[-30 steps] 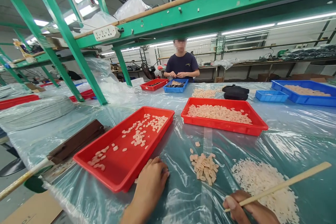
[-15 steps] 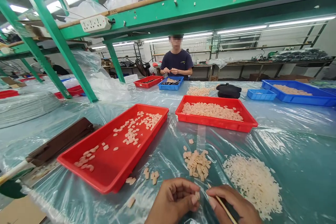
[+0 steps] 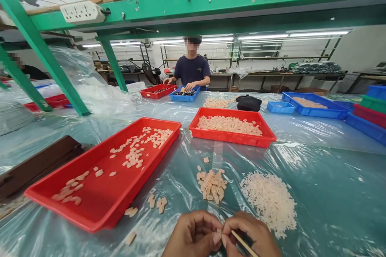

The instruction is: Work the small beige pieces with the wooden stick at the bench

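My left hand [image 3: 197, 233] pinches a small pale beige piece [image 3: 219, 231] between thumb and fingertips. Close against it, my right hand [image 3: 249, 235] grips a thin wooden stick [image 3: 243, 243], and its fingertips meet the piece. Just beyond my hands lies a heap of beige flat pieces [image 3: 211, 185]. To the right of it is a larger pile of small white bits [image 3: 269, 200]. Several loose beige pieces [image 3: 161, 204] lie on the plastic sheet to the left of my hands.
A long red tray [image 3: 104, 225] with scattered pieces stands at left; another red tray [image 3: 232, 140] full of pieces sits farther back. A green shelf beam [image 3: 193, 4] crosses above. Across the table a person [image 3: 192, 68] has hands at a blue tray [image 3: 184, 97]. Blue trays stand back right.
My right hand has moved left to meet my left hand at the small piece. The view has turned to the right. The person opposite has spread their hands apart over the trays.
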`<state>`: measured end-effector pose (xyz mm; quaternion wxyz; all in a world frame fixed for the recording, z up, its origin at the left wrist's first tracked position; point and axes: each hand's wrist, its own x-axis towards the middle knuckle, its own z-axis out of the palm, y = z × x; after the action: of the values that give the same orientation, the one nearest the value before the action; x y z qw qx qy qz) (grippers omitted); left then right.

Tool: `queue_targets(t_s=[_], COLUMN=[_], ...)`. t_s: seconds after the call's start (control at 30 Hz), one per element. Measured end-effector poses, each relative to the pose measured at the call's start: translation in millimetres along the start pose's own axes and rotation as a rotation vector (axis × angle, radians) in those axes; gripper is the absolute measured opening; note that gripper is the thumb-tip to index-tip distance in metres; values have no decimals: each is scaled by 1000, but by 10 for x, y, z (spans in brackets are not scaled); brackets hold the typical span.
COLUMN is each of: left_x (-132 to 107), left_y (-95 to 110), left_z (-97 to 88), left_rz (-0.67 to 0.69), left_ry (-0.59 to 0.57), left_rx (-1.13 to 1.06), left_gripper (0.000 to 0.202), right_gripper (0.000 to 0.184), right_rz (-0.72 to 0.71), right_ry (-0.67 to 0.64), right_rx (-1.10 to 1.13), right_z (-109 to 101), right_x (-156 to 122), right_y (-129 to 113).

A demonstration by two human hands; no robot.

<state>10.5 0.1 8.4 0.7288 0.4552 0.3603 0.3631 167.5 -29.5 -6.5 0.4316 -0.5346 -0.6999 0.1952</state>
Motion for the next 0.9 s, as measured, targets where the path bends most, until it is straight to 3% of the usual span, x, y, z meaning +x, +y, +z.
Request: queue_targets(t_s=[0.1,0.2,0.3,0.37,0.53,0.6,0.7,0.8,0.9], left_x=[-7,-25,-55,-69,-28,3,21,0,-25], left_y=[20,101,191,210,92,31,-24,-44,-57], left_z=[-13,-63,-111,-109,-1,34,48,32,15], left_rz=[22,99,192,230,339,371,375,346,305], left_ry=[-24,93,202,154,-121,-163,-166,-102,-31], left_rx=[42,202,458,648,1056,1133,1191,1192,1145], left_gripper=[32,31,16,11,23,25,25,23,24], right_gripper=[20,18,15,16,23,30,35,32,36], right_rz=[1,42,133,172,109,184,322,315,244], right_ry=[-5,20,141,240,344,365,286,172,82], right_rx=[3,0,-76,-230,-567,-483,-138,130,209], right_z=[-23,-120,-307,-451,-668,-656,-558,-419,-279], right_x=[7,23,53,72,77,67,48,27,0], right_y=[-20,-44,-39,14,278,320,214,4,-129])
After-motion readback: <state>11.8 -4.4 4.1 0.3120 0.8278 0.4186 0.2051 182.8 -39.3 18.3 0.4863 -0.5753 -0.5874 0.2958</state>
